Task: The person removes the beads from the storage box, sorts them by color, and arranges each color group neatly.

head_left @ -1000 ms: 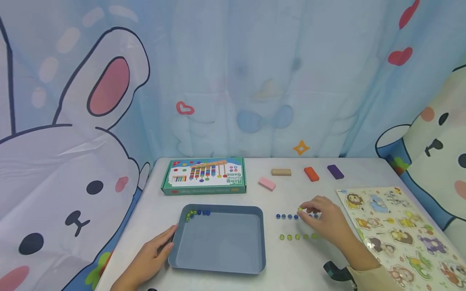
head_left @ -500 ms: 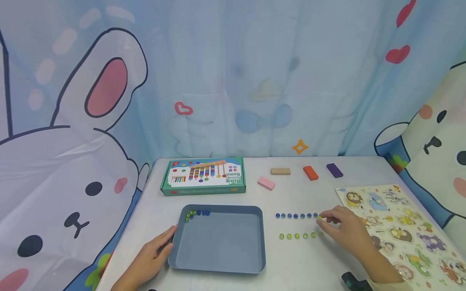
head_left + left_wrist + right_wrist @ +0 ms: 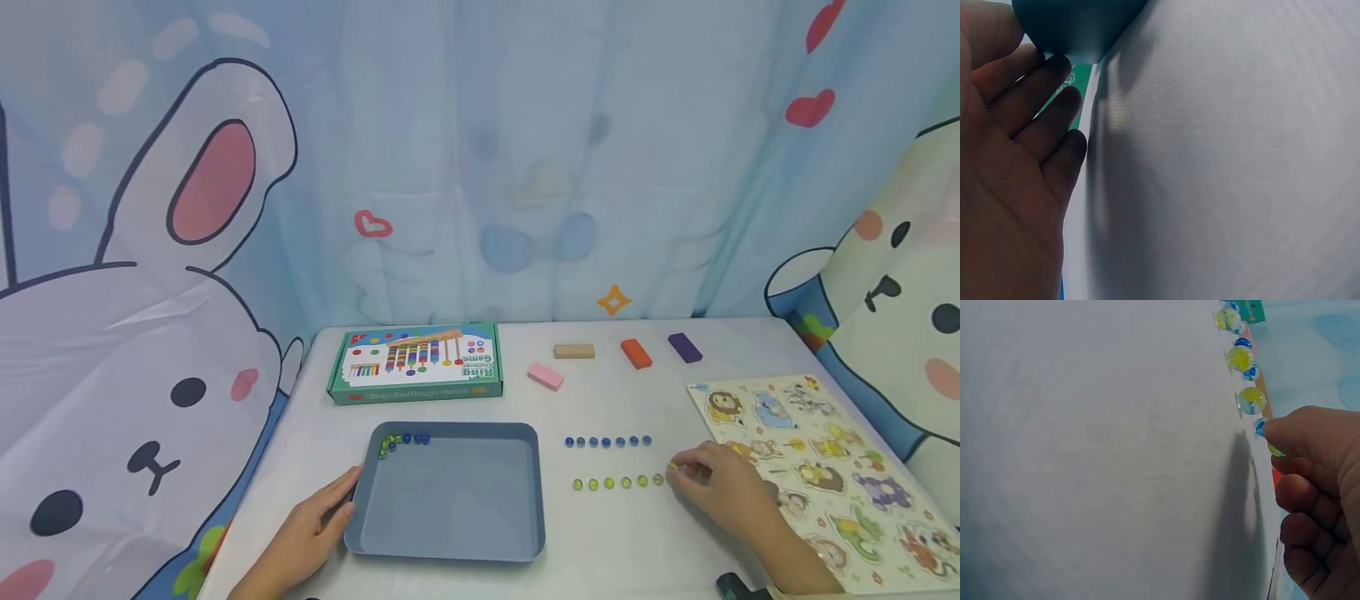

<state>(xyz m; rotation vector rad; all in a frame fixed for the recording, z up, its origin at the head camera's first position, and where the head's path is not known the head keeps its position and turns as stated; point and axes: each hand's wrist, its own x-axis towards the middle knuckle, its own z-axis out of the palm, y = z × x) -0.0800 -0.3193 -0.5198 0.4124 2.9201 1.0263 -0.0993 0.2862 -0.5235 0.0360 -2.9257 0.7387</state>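
My right hand (image 3: 723, 490) pinches a yellow-green glass marble (image 3: 1277, 450) between thumb and forefinger, just past the right end of a row of yellow-green marbles (image 3: 610, 482). Behind that row runs a parallel line of blue marbles (image 3: 607, 442). Both rows lie on the white table, right of a grey-blue tray (image 3: 450, 508). Several more marbles (image 3: 408, 438), blue and yellow-green, sit in the tray's far left corner. At the tray's left side rests my left hand (image 3: 303, 529); in the left wrist view its fingers are loosely extended by the tray's wall.
A green ring-game box (image 3: 415, 367) lies behind the tray. Pink (image 3: 545, 375), tan (image 3: 574, 352), orange (image 3: 636, 354) and purple (image 3: 686, 347) blocks lie at the back. An animal puzzle board (image 3: 821, 475) covers the right side, partly under the right forearm. A curtain hangs behind.
My right hand has carried the marble rightward and toward me, from over the blue row to the end of the yellow-green row. The left hand stays at the tray. The view shifts slightly.
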